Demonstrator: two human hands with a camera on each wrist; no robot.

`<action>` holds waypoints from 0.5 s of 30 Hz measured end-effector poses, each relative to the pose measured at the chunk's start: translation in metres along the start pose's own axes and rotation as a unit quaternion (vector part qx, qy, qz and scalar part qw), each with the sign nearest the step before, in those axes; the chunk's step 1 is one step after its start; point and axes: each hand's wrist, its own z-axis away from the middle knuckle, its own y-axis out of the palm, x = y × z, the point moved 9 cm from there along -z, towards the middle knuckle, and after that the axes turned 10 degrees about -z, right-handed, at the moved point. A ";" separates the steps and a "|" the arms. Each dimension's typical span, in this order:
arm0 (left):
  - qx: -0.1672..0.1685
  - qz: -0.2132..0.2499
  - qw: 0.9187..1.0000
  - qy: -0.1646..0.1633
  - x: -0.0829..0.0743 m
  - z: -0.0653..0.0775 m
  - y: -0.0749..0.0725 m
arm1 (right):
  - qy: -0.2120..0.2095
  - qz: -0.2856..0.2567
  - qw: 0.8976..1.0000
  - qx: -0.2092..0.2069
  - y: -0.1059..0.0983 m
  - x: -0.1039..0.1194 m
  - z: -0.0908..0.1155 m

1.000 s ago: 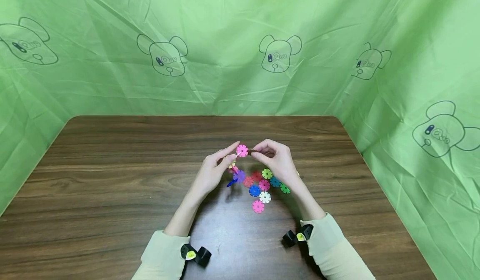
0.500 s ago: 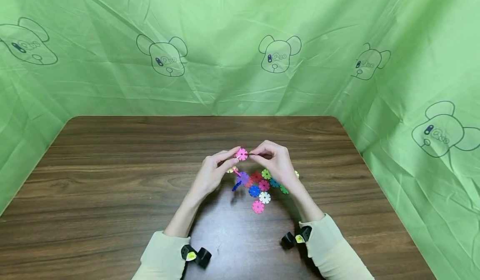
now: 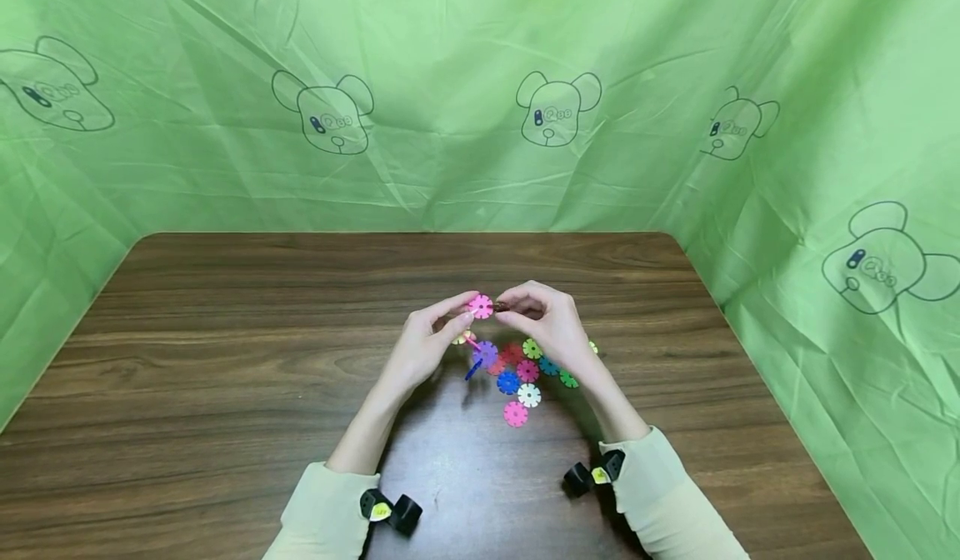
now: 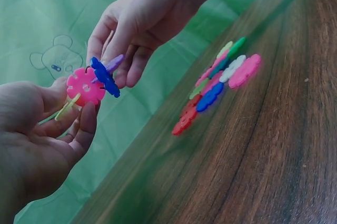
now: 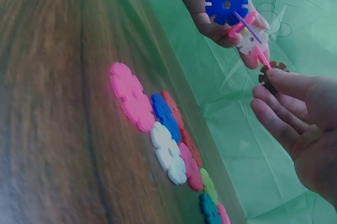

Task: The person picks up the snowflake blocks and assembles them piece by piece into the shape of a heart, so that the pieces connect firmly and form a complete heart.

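Observation:
My left hand (image 3: pixel 420 345) pinches a cluster of joined, notched snowflake discs above the table. At its top, a pink disc (image 3: pixel 481 307) faces the head camera. A purple disc (image 3: pixel 486 354) and a blue disc (image 5: pixel 217 7) hang lower in the cluster. In the right wrist view a white disc (image 5: pixel 245 46) sits among them, partly covered. Between thumb and fingers, my right hand (image 3: pixel 553 320) pinches a brown disc (image 3: pixel 500 307) at the right edge of the upper pink one. Whether their slots are engaged is hard to tell.
Below the hands, several loose discs lie flat on the wooden table (image 3: pixel 225 393), among them a white disc (image 3: pixel 528 395), a blue disc (image 3: pixel 507 382) and a pink disc (image 3: pixel 515 414). My right wrist partly hides others. A green curtain (image 3: pixel 450 177) stands behind the table.
The cluster has tilted, and its purple and blue discs have swung slightly right. The upper pink disc sits a little lower. More of the brown disc's face shows now than half a second ago.

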 end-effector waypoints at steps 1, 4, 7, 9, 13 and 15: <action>-0.001 0.005 1.000 -0.005 0.001 0.000 -0.001 | 0.000 0.002 1.000 0.005 -0.001 -0.005 -0.001; -0.006 0.013 1.000 -0.017 0.002 0.001 -0.003 | 0.011 0.011 1.000 0.018 -0.005 -0.011 -0.002; -0.012 0.008 1.000 -0.027 0.002 0.001 -0.006 | 0.027 0.022 0.999 0.033 -0.011 -0.014 -0.001; -0.013 0.003 0.999 -0.030 0.002 0.001 -0.007 | 0.039 0.030 0.998 0.042 -0.015 -0.017 -0.001; -0.014 -0.005 0.999 -0.031 0.002 0.001 -0.008 | 0.061 0.050 0.995 0.066 -0.021 -0.024 0.000; -0.016 -0.007 0.999 -0.029 0.002 0.001 -0.009 | 0.071 0.058 0.992 0.081 -0.022 -0.026 0.000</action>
